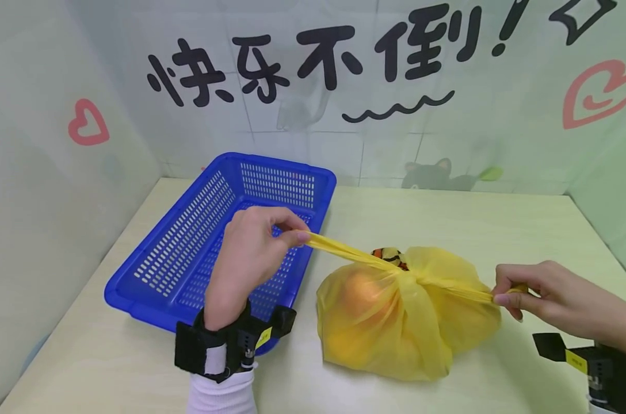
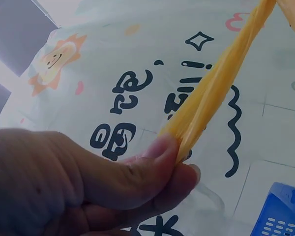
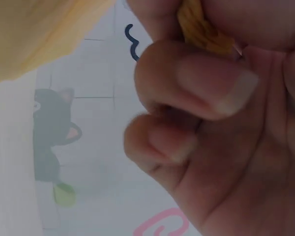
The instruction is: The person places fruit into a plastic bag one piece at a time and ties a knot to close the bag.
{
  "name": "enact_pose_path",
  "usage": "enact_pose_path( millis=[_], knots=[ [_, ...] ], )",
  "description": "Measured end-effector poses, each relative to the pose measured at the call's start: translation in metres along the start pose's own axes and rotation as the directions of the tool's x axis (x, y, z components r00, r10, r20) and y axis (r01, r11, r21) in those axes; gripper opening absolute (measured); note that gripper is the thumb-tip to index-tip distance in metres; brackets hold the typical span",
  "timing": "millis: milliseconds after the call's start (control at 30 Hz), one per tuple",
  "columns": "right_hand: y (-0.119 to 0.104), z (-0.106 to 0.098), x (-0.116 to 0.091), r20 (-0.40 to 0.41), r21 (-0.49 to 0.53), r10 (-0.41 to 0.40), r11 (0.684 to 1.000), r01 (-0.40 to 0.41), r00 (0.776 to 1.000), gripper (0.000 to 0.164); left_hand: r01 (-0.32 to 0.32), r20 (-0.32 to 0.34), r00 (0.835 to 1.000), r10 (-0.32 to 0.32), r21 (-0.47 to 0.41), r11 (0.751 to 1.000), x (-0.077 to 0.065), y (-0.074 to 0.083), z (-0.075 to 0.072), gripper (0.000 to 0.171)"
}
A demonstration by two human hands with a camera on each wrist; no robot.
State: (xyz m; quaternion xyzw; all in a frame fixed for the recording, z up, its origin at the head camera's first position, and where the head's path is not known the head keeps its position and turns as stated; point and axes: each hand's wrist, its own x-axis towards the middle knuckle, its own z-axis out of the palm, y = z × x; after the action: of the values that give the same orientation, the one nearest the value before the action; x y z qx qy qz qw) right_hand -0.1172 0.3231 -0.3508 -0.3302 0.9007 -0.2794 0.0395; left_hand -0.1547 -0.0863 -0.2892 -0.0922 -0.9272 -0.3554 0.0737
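A yellow plastic bag (image 1: pixel 380 333) sits on the table, bulging with round orange things that show through its thin film. Its two twisted ends stretch out to either side from a crossing at the top. My left hand (image 1: pixel 253 247) pinches the longer end between thumb and fingertips, above the blue basket; the left wrist view shows this yellow strip (image 2: pixel 211 88) pulled taut. On the other side my right hand (image 1: pixel 546 296) grips the shorter end, with a yellow tuft (image 3: pixel 201 29) poking out between curled fingers. Something patterned in red, black and yellow (image 1: pixel 390 257) peeks out behind the crossing.
A blue plastic basket (image 1: pixel 175 215) with slotted walls stands to the left of the bag, partly behind my left forearm. The pale table (image 1: pixel 447 221) ends at a back wall covering (image 1: pixel 302 155) printed with black characters and hearts.
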Motion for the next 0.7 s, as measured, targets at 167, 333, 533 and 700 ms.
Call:
enact_pose_path(
  millis=[167,333,533,700],
  knots=[
    [0.004,0.005,0.000,0.036,0.037,-0.006,0.999,0.005,0.999,0.030,0.030,0.017,0.999,-0.030,0.012,0.999,0.002,-0.004,-0.001,0.008],
    [0.006,0.009,-0.001,0.043,0.027,-0.003,1.000,0.002,0.999,0.030,0.048,0.055,0.997,-0.048,0.008,0.999,0.004,-0.008,-0.003,0.008],
    [0.008,0.010,-0.004,0.078,0.033,0.045,0.998,-0.047,0.996,0.028,0.077,0.118,0.990,-0.077,0.008,0.997,0.006,-0.013,-0.002,0.006],
    [0.010,0.011,-0.005,0.094,0.049,0.055,0.997,-0.059,0.994,0.027,0.087,0.154,0.984,-0.089,0.017,0.996,0.007,-0.016,-0.002,0.005]
  ],
)
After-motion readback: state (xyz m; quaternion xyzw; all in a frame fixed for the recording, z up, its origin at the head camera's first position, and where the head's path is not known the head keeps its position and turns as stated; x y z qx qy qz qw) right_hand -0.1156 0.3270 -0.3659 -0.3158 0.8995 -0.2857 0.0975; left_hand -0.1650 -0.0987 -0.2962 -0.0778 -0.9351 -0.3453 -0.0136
